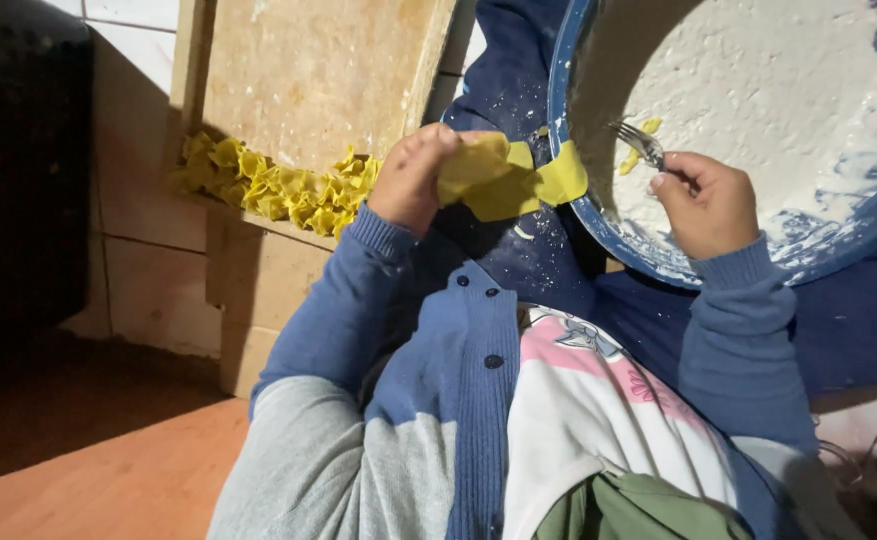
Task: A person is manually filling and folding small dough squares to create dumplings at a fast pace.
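A row of folded yellow dough pieces lies along the lower edge of a floured wooden board, left of the left hand. Beyond it stand a tiled wall and an orange floor.

light: bright on upper right | left side: deep shadow | focus: sharp | glare: none

L hand holds dough sheet just left of bowl rim; R hand holds fork inside bowl. Folded dough pieces sit in a row on board ledge, left of L hand.
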